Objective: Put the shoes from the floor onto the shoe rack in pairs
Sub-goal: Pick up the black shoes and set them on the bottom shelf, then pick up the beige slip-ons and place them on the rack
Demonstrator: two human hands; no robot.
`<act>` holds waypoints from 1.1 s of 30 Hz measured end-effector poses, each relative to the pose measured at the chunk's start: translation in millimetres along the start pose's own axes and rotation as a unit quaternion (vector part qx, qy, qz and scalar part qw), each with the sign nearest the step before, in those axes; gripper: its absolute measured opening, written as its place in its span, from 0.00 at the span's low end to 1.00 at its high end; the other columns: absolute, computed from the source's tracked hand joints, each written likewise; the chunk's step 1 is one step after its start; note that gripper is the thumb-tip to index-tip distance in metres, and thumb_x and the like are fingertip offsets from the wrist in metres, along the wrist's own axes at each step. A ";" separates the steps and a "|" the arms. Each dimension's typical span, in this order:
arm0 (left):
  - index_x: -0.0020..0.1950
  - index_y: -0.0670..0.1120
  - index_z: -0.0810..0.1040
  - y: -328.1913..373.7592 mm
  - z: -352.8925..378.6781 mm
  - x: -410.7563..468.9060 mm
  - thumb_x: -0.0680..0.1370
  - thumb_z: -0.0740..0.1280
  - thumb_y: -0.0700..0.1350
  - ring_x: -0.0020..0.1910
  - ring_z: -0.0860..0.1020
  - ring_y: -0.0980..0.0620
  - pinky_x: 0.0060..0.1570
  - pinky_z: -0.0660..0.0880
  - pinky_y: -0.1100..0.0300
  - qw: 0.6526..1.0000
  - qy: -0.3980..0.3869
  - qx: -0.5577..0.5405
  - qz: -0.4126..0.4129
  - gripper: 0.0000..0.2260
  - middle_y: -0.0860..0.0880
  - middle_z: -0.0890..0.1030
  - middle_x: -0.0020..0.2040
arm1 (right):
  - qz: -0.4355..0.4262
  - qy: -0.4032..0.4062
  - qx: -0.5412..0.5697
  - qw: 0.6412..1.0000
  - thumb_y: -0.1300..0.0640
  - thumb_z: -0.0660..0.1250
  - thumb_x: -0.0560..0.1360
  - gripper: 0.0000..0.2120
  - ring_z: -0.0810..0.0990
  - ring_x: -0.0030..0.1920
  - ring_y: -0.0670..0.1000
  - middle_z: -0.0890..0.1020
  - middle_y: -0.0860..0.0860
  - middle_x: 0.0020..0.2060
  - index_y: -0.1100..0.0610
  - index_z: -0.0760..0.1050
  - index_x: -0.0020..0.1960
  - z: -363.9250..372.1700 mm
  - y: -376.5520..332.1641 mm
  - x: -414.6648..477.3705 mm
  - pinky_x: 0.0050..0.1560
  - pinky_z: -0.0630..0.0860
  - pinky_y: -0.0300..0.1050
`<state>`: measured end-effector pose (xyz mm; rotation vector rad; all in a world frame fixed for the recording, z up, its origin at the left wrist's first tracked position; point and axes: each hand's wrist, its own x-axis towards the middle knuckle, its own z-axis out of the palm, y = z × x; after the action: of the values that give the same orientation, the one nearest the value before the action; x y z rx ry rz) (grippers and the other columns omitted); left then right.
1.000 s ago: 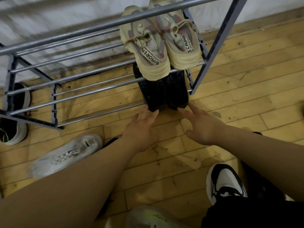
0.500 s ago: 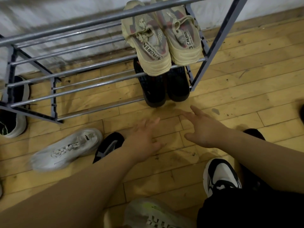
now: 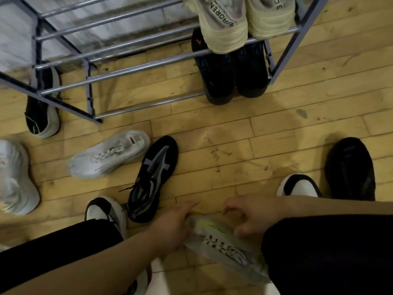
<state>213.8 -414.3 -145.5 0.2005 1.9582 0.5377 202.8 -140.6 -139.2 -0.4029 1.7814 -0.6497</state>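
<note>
The pale shoe with green marks point(image 3: 223, 241) lay on the floor point(image 3: 234, 128) between the person's knees, its long axis running from upper left to lower right; which end was the toe I could not tell. The left hand point(image 3: 170, 224) touched its upper-left end, grip not clenched, while the right hand point(image 3: 248, 216) hovered just above with curled, released fingers. The shoe rack point(image 3: 119, 58) stood well apart ahead.
</note>
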 end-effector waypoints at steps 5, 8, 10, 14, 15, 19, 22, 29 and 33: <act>0.72 0.64 0.71 16.7 -4.9 4.9 0.84 0.63 0.45 0.53 0.78 0.60 0.49 0.79 0.68 0.995 0.059 -0.082 0.002 0.20 0.59 0.78 0.57 | -0.010 0.042 0.041 0.998 0.46 0.72 0.78 0.23 0.73 0.62 0.41 0.76 0.43 0.67 0.42 0.72 0.71 1.3 3.1 -1.0 0.55 0.71 0.37; 0.64 0.61 0.79 41.3 -35.0 14.9 0.83 0.66 0.41 0.52 0.80 0.59 0.45 0.76 0.74 0.989 0.055 -0.132 0.045 0.16 0.60 0.79 0.55 | 0.002 0.089 0.098 0.991 0.48 0.72 0.77 0.22 0.74 0.66 0.42 0.76 0.41 0.67 0.37 0.73 0.69 -5.1 6.5 -4.1 0.66 0.74 0.44; 0.58 0.60 0.82 57.3 -60.3 17.4 0.82 0.67 0.40 0.50 0.81 0.62 0.43 0.76 0.74 0.983 0.062 -0.161 0.068 0.14 0.59 0.82 0.54 | 0.000 0.136 0.151 0.979 0.49 0.74 0.76 0.22 0.76 0.66 0.42 0.77 0.39 0.67 0.33 0.75 0.67 -18.4 5.5 -6.7 0.67 0.75 0.46; 0.55 0.56 0.85 71.6 -102.7 12.7 0.82 0.69 0.41 0.49 0.84 0.58 0.48 0.80 0.64 0.957 0.095 -0.267 0.070 0.10 0.53 0.86 0.50 | -0.012 0.189 0.215 0.958 0.54 0.74 0.77 0.24 0.77 0.65 0.44 0.76 0.39 0.67 0.29 0.76 0.65 -58.8 -9.4 -21.8 0.65 0.75 0.42; 0.54 0.57 0.86 74.1 -111.1 10.0 0.82 0.69 0.41 0.50 0.84 0.55 0.48 0.81 0.60 0.950 0.106 -0.286 0.067 0.11 0.52 0.87 0.50 | -0.014 0.193 0.214 0.957 0.54 0.73 0.78 0.23 0.78 0.62 0.44 0.77 0.40 0.65 0.28 0.76 0.64 -70.9 -16.0 -28.3 0.62 0.76 0.40; 0.51 0.55 0.86 87.7 -151.5 -15.0 0.81 0.69 0.38 0.44 0.84 0.55 0.41 0.81 0.60 0.936 0.150 -0.309 0.077 0.12 0.51 0.86 0.48 | -0.045 0.215 0.169 0.961 0.55 0.71 0.80 0.22 0.82 0.49 0.38 0.79 0.36 0.54 0.28 0.76 0.62 -123.9 -56.5 -60.5 0.44 0.77 0.31; 0.55 0.51 0.84 99.3 -200.0 -67.6 0.81 0.69 0.37 0.44 0.84 0.53 0.40 0.80 0.63 0.929 0.191 -0.301 0.101 0.10 0.48 0.85 0.52 | -0.094 0.237 0.123 0.959 0.59 0.71 0.80 0.21 0.82 0.45 0.32 0.81 0.35 0.50 0.34 0.78 0.64 -164.1 -111.9 -88.6 0.41 0.78 0.29; 0.54 0.50 0.84 104.4 -268.7 -252.0 0.79 0.70 0.33 0.42 0.78 0.43 0.34 0.79 0.59 0.880 0.351 -0.261 0.184 0.12 0.43 0.83 0.49 | -0.206 0.308 -0.040 0.928 0.57 0.75 0.77 0.21 0.81 0.53 0.33 0.84 0.31 0.51 0.33 0.80 0.60 -199.1 -282.5 -165.7 0.56 0.73 0.32; 0.52 0.53 0.86 88.3 -255.2 -339.7 0.77 0.72 0.34 0.45 0.80 0.44 0.51 0.79 0.43 0.870 0.390 -0.217 0.210 0.14 0.42 0.83 0.50 | -0.238 0.315 -0.094 0.914 0.55 0.76 0.76 0.20 0.80 0.44 0.29 0.83 0.30 0.44 0.32 0.80 0.60 -168.7 -352.1 -208.2 0.43 0.71 0.22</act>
<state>126.2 -533.9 262.4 0.1293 2.4995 1.5158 86.1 -261.2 270.2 -0.8483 2.3965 -1.0370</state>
